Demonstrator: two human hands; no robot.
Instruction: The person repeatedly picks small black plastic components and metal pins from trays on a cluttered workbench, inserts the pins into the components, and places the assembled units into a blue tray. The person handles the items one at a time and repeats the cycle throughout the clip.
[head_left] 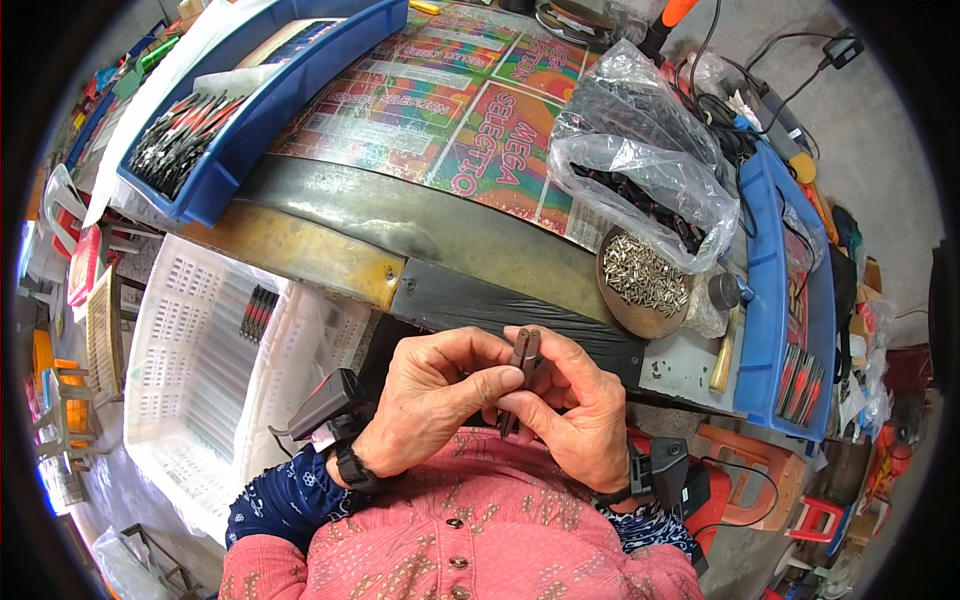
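Both hands meet at chest height in front of the near table edge, around a dark slim handle-like piece (526, 350) held nearly upright. A groove runs along its top end; its exact kind I cannot make out. My left hand (430, 400) pinches it between thumb and forefinger from the left. From the other side my right hand (575, 410) grips it with thumb and fingers closed. Part of its lower end shows below the thumbs. Nearest to the hands lies the black-covered table edge (510, 315).
A brown bowl (637, 322) holds small metal pins, beside a clear plastic bag (640, 130) of dark parts. Blue bins (265, 115) with black and red slim pieces (190, 140) flank the table. A white basket (180, 360) stands at left, a brush (721, 368) lies right.
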